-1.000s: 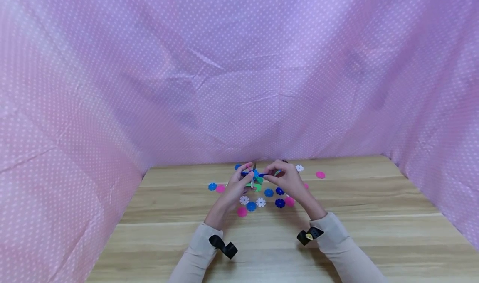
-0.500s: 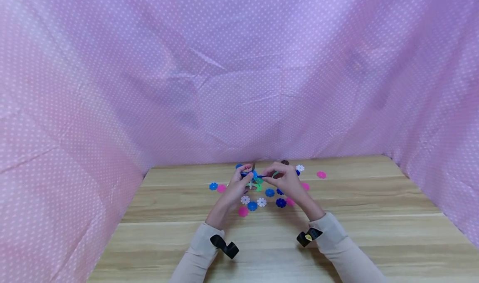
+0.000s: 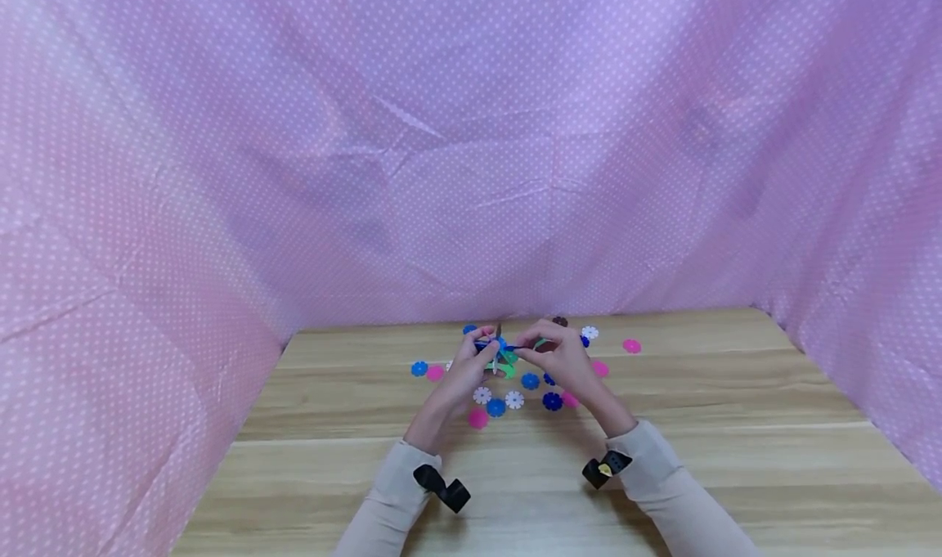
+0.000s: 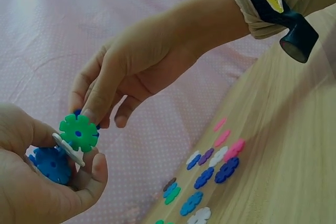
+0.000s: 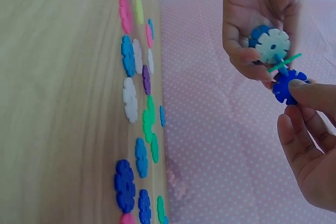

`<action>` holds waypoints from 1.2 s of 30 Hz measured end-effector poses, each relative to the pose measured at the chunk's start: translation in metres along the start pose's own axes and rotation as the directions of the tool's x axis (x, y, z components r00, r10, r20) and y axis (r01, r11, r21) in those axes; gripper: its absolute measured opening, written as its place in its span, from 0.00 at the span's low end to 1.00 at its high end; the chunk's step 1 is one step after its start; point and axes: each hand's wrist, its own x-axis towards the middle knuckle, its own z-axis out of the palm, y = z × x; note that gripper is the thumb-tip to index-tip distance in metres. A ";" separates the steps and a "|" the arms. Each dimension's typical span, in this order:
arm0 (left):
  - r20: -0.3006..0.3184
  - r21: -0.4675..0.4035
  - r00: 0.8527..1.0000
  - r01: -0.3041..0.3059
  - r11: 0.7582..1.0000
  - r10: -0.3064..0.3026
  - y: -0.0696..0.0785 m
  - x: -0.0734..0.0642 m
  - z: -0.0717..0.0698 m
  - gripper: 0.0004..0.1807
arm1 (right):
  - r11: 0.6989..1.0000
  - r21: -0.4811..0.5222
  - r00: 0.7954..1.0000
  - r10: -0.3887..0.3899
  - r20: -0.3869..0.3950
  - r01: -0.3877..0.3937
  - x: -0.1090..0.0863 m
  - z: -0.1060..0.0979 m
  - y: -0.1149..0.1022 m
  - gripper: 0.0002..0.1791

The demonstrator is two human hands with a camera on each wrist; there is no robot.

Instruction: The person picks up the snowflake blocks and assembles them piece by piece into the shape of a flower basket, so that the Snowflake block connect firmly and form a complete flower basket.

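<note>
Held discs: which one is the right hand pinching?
The dark blue disc, the darkest, gripped by the right hand; the white disc sits by the left hand.

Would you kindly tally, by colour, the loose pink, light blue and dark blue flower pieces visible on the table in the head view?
Pink pieces: 5
Light blue pieces: 4
Dark blue pieces: 3
Total: 12
The joined cluster is not counted, and the right hand may hide more.
</note>
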 end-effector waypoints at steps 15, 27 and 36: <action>0.032 -0.068 0.997 -0.073 0.995 0.075 0.004 -0.003 0.012 0.28 | 0.992 0.107 0.996 -0.053 -0.075 0.060 0.002 0.006 0.023 0.03; 0.014 -0.045 0.993 -0.112 0.993 0.113 0.007 -0.002 0.001 0.31 | 0.984 0.176 0.999 0.027 0.022 -0.030 0.004 -0.003 0.020 0.07; 0.012 -0.032 0.996 -0.087 0.996 0.088 0.007 -0.001 -0.001 0.30 | 0.987 0.150 0.996 0.051 0.070 -0.061 0.005 -0.001 0.019 0.08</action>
